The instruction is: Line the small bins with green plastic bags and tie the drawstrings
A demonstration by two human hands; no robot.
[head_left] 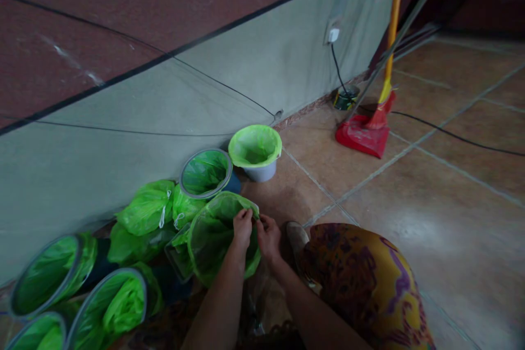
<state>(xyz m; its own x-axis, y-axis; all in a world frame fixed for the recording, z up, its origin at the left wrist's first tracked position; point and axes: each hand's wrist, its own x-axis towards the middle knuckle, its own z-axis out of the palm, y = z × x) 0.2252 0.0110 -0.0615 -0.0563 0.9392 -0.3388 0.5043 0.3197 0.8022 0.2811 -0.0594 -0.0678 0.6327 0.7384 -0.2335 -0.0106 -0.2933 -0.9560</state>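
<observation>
A green trash bag (225,202) lines a bin in front of me, its mouth spread wide and its edge folded over the rim. My left hand (243,227) reaches over the opening and pinches the bag's edge at the right side. Close beside it, my right hand (269,238) grips the same edge from outside. The fingertips of both hands nearly meet there. Most of the bin's body is hidden under the bag and behind my forearms.
Behind stand a white bucket (262,171) and a grey-rimmed bin (183,175), both lined in green. Tied green bags (143,208) and several lined bins (141,279) lie to the left. A red dustpan (361,139), a yellow-handled broom (392,27) and a black cable (451,133) are at right.
</observation>
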